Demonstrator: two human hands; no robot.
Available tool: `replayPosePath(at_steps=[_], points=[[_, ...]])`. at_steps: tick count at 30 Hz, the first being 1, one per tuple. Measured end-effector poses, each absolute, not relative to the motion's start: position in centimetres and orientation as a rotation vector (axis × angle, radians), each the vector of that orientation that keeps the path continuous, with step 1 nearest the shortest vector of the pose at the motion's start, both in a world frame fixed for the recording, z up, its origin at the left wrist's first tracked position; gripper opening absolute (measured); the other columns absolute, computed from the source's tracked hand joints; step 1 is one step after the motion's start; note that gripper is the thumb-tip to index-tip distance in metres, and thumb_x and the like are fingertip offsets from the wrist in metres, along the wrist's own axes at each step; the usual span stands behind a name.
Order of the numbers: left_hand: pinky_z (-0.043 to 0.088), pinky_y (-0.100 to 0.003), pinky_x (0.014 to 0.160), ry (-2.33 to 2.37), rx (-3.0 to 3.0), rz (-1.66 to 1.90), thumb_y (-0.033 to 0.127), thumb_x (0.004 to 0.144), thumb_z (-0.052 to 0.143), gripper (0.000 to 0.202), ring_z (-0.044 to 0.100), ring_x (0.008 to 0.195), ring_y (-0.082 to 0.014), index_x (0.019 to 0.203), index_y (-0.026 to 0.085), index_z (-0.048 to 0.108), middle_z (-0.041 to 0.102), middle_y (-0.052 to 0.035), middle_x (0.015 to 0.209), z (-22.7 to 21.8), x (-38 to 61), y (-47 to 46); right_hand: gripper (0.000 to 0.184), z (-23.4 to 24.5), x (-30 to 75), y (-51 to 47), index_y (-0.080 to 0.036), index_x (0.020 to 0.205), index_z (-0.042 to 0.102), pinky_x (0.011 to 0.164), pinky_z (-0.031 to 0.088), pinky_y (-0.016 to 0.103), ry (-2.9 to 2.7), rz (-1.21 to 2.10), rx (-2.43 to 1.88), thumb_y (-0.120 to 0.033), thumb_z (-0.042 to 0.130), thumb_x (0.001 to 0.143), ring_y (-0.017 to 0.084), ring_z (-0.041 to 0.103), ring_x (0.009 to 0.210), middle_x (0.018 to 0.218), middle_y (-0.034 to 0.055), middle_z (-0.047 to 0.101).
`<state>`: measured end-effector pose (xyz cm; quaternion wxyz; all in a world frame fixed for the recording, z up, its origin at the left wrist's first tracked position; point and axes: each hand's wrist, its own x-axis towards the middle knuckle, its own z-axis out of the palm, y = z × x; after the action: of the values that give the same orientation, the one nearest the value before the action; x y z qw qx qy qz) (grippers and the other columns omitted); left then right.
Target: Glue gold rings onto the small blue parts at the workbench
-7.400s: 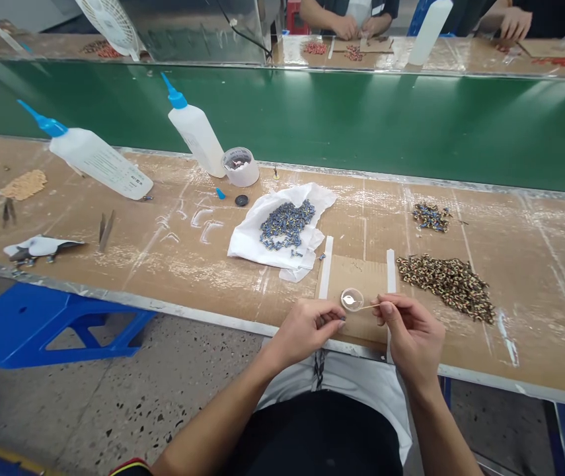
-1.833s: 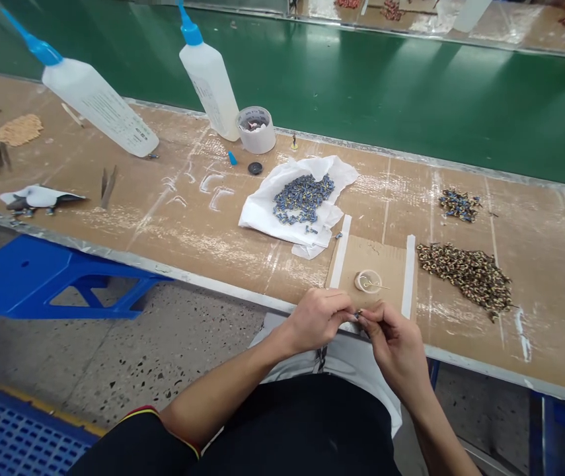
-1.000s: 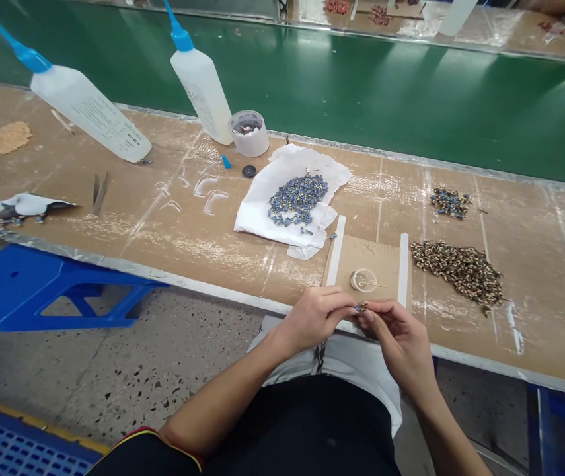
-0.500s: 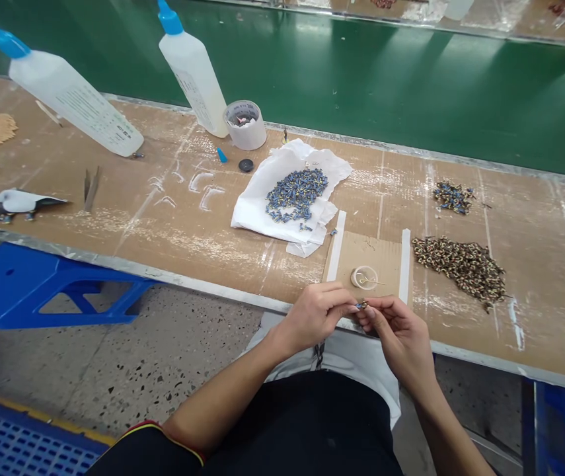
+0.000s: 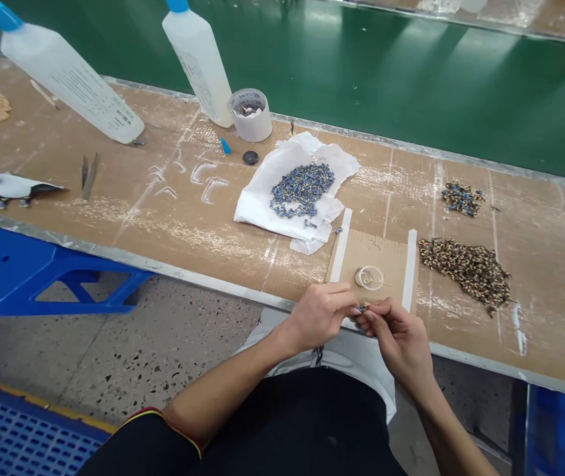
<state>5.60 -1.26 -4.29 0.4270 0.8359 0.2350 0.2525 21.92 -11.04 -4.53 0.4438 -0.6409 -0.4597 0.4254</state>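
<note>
Evidently, from the head view, the work is only partway along. On the table (image 5: 540,225), a small mixed pile (image 5: 462,198) of blue and brown bits looks like what is done, at a guess; the much bigger brown heap (image 5: 465,271) just in front of it and the blue pieces (image 5: 302,188) spread on white paper (image 5: 255,210) seem to be what is left. 1 small piece (image 5: 363,308), blue with a brownish end, is at the fingertips near the table's front edge; whether its parts are joined is too small to tell. The left hand (image 5: 319,317) is closed to a pinch on the blue end. The right hand (image 5: 406,337) is likewise pinched, thumb and fingertips at the brownish end. Just beyond, a clear cup (image 5: 360,277) with a thin stick (image 5: 382,283) in it stands on cardboard (image 5: 391,254) between 2 tape strips (image 5: 410,264), touched by neither hand.
</note>
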Motion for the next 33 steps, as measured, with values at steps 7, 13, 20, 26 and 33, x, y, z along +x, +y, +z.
replayPosePath(at_steps=[7,13,20,26,33], points=[[0.04,-0.023,0.059,0.612,2.194,0.622,0.015,0.094,0.045,0.024,0.053,0.064,-0.0118,0.075,0.015,0.06,0.057,-0.0014,0.073,-4.6,5.6,-1.7,0.015,-4.4,21.9,-11.1,-0.021,0.08,0.057,0.055,0.05,0.025,-1.253,1.025,-1.573,-0.026,0.056,0.094,0.014,0.06,0.061,0.074,0.0016,0.063],[0.039,-0.024,0.059,0.657,2.214,0.613,0.015,0.094,0.044,0.025,0.052,0.064,-0.0129,0.074,0.016,0.059,0.055,-0.001,0.071,-4.8,5.6,-2.2,0.017,-4.7,21.9,-11.0,-0.021,0.079,0.055,0.056,0.051,0.026,-1.266,1.029,-1.559,-0.026,0.054,0.095,0.014,0.059,0.061,0.076,0.0027,0.064],[0.04,-0.023,0.067,0.6,2.032,0.533,0.016,0.094,0.046,0.016,0.052,0.071,-0.013,0.083,0.015,0.058,0.058,-0.0013,0.078,-2.7,5.4,-1.4,0.014,-3.9,22.3,-11.4,-0.024,0.107,0.059,0.067,0.058,0.03,-1.137,1.149,-1.433,-0.028,0.058,0.094,0.017,0.068,0.076,0.092,0.0045,0.068],[0.04,-0.021,0.064,0.488,1.752,0.293,0.023,0.097,0.042,0.02,0.05,0.065,-0.0109,0.084,0.015,0.054,0.056,0.0011,0.072,-0.2,4.8,-1.6,0.019,-2.2,22.9,-12.3,-0.027,0.111,0.062,0.086,0.055,0.038,-1.364,0.943,-1.356,-0.023,0.059,0.092,0.024,0.062,0.106,0.112,0.0095,0.063],[0.042,-0.021,0.065,0.452,1.697,0.229,0.03,0.101,0.036,0.029,0.053,0.063,-0.0106,0.088,0.014,0.057,0.058,0.0003,0.07,-0.4,5.3,-2.0,0.004,-2.1,23.3,-12.9,-0.023,0.092,0.064,0.075,0.052,0.035,-1.378,0.86,-1.423,-0.023,0.061,0.091,0.023,0.063,0.089,0.092,0.0074,0.064]])
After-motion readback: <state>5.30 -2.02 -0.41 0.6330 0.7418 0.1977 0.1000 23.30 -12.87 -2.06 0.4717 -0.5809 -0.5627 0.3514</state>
